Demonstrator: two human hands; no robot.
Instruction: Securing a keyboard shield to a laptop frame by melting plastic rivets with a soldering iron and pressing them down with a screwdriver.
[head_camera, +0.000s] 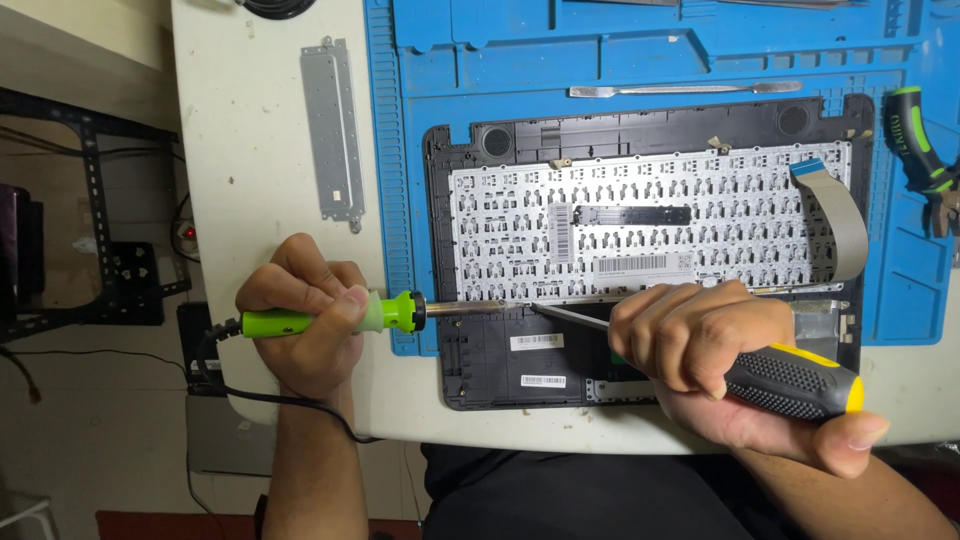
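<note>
My left hand (305, 320) grips a soldering iron with a bright green handle (390, 313); its metal tip reaches right to the lower edge of a keyboard's metal back plate (650, 225). My right hand (720, 355) holds a screwdriver with a black and yellow handle (800, 382). The screwdriver's shaft points left and meets the iron's tip at the plate's edge. The keyboard sits in a black laptop palmrest frame (480, 360), face down, with a grey ribbon cable (840, 215) curling at its right.
A blue work mat (400, 150) lies under the frame on a white table (250, 130). A long metal bracket (333, 125) rests at the left, a flat metal pry tool (680, 89) above the frame, green-handled pliers (920, 150) at the right. The iron's black cord (260, 398) hangs off the table's front.
</note>
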